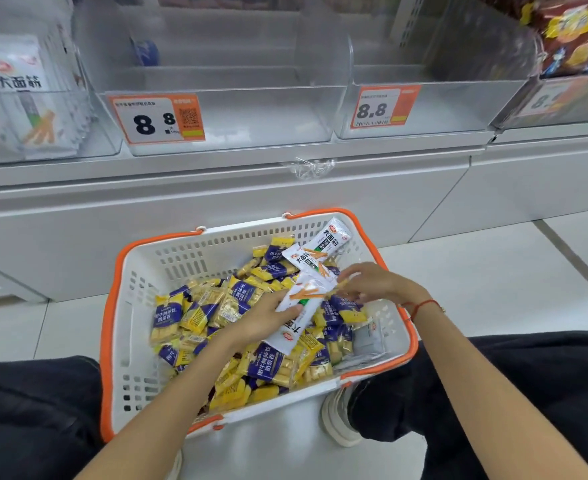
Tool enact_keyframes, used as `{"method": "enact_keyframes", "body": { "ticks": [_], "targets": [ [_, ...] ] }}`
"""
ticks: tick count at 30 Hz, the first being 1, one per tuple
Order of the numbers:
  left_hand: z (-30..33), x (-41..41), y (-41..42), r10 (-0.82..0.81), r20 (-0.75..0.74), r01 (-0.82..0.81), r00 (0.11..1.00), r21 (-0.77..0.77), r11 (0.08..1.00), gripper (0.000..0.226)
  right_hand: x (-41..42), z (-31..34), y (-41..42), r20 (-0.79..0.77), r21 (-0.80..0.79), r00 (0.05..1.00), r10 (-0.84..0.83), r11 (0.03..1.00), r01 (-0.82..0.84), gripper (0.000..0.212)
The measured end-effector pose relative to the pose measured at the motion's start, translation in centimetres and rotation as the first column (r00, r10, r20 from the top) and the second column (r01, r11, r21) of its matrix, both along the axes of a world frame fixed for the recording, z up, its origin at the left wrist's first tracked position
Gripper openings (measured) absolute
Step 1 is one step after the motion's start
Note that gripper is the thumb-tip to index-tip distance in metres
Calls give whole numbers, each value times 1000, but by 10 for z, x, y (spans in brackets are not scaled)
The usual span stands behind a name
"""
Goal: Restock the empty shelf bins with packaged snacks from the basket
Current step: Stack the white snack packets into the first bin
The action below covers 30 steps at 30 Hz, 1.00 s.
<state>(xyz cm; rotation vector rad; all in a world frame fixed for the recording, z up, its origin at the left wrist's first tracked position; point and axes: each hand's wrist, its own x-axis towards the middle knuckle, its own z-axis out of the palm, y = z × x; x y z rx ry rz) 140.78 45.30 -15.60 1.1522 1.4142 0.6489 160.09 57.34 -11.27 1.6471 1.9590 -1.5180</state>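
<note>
The basket (123, 306) sits on the floor between the person's knees. Over its middle, the left hand (268, 318) grips a white snack packet (301, 311) from the left, thumb across its face. The packet's long axis runs from lower left to upper right. The right hand (372, 284) is at the packet's upper right end, fingers curled; whether it pinches that end or a small item cannot be told. Two more white packets (323, 249) lie toward the basket's far rim, over yellow-and-purple packets (181, 313). Beyond the basket, two clear shelf bins (268, 116) stand empty; the shelf bin holding matching white packets (15, 109) lies to the far left, cut off by the frame.
</note>
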Motion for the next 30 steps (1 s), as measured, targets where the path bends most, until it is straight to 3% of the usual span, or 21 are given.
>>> {"method": "enact_keyframes", "body": {
  "ticks": [2, 5, 8, 12, 14, 17, 21, 25, 30],
  "targets": [
    [-5, -14, -12, 167, 32, -164, 985, -81, 983, 18, 5, -21, -7, 230, -25, 953, 195, 981, -195, 22],
    [-12, -27, -20, 368, 148, -337, 918, -199, 920, 24, 18, -57, -28, 479, -192, 755, 448, 893, -408, 25],
    [-6, -32, -20, 456, 331, -371, 826, -290, 882, 32, 37, -89, -37, 555, -215, 672, 490, 865, -454, 47],
    [0, -38, -22, 432, 409, -340, 804, -281, 898, 44, 20, -66, -37, 556, -177, 677, 482, 865, -470, 11],
    [-1, -42, -23, 443, 409, -347, 798, -290, 892, 45, 7, -42, -30, 508, -117, 743, 436, 889, -442, 26],
    [-3, -49, -22, 472, 325, -388, 820, -290, 875, 51, 3, -9, -17, 360, -51, 866, 348, 934, -354, 29],
    [-3, -56, -20, 543, 168, -497, 823, -250, 831, 48, 0, 21, -14, -7, 67, 998, 66, 996, -65, 29],
    [-4, -64, -21, 683, 207, -641, 700, -241, 729, 31, -6, 34, -18, -342, -38, 929, -140, 990, 135, 25],
    [-4, -65, -23, 704, 235, -691, 670, -148, 707, 48, -12, 34, -16, -458, -177, 864, -208, 974, 140, 44]
  ]
}}
